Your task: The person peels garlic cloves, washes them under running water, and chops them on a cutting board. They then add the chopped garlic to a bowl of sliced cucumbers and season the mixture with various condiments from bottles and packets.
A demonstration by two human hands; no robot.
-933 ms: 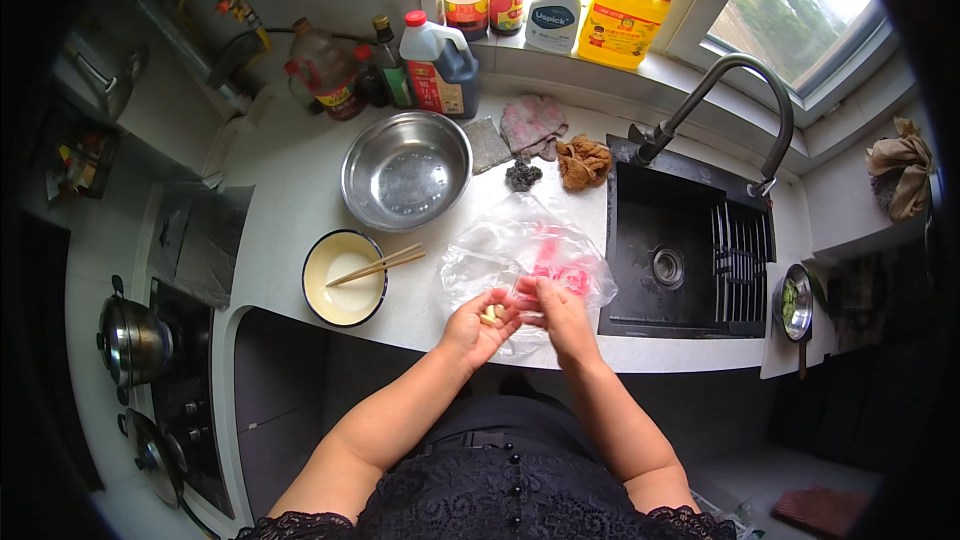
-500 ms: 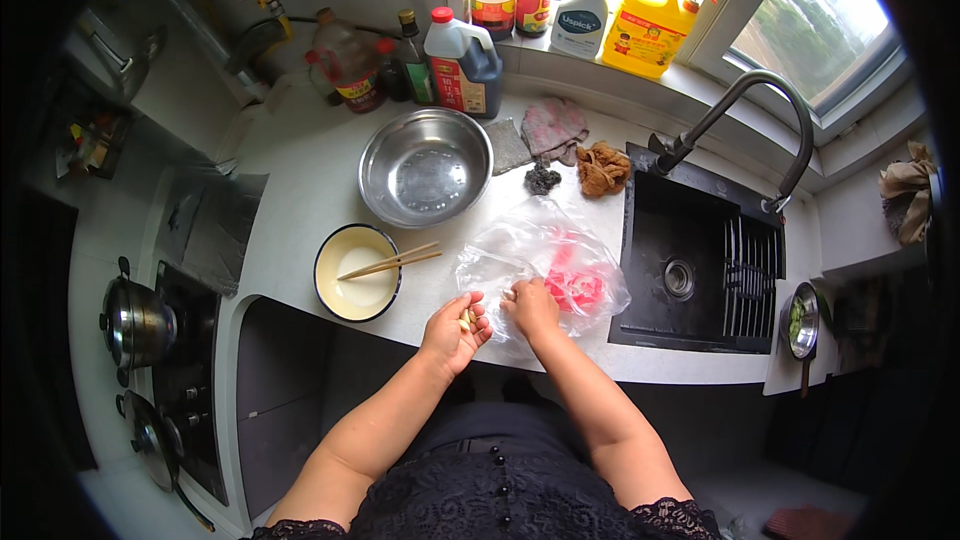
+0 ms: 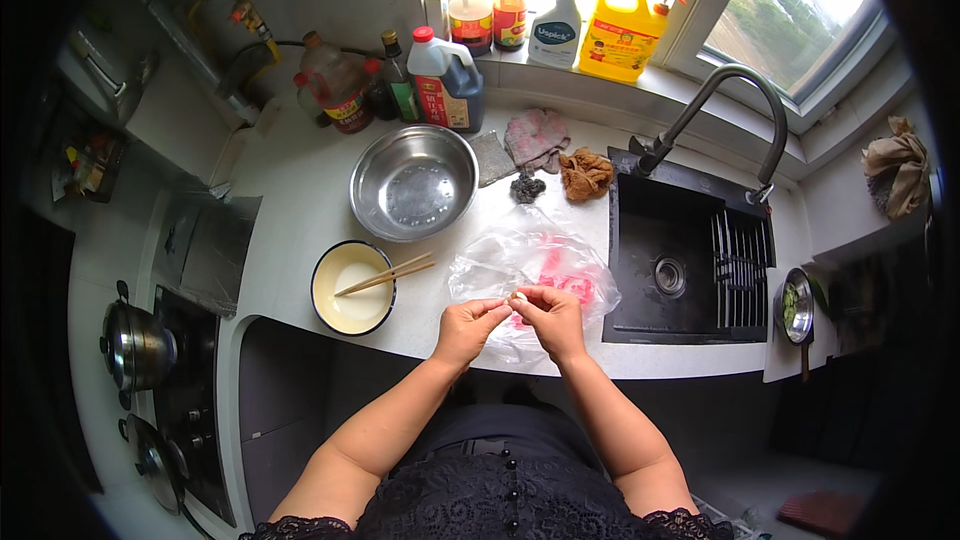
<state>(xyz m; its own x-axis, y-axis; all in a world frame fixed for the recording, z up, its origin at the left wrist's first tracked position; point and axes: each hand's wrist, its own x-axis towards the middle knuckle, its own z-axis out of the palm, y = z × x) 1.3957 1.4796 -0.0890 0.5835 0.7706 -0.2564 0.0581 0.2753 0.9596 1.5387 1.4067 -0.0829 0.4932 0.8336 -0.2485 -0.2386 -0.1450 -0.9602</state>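
My left hand [image 3: 465, 331] and my right hand [image 3: 556, 320] meet over the near edge of a clear plastic bag [image 3: 481, 265] with pink printing. Thumbs and fingertips of both are closed, pinching a small whitish garlic clove [image 3: 518, 299] with a brownish bit at its end. The left fingers curl inward, hiding whatever lies in that palm. To the left stands a cream bowl [image 3: 326, 308] with a dark rim, pale liquid inside, and wooden chopsticks [image 3: 396, 274] resting across its right side. Behind it sits a shiny steel basin [image 3: 368, 208].
Right of the bag is a black sink [image 3: 640, 325] with a curved faucet [image 3: 778, 130]. A brown cloth [image 3: 586, 175], a pink rag [image 3: 537, 136] and a steel scrubber [image 3: 527, 187] lie behind. Bottles [image 3: 446, 82] line the back. A pot [image 3: 138, 345] stands on the left stove.
My left hand has turned from palm-up, with pale cloves showing, to a pinch. My right hand has come off the bag and joined it at the clove. The view has shifted slightly.
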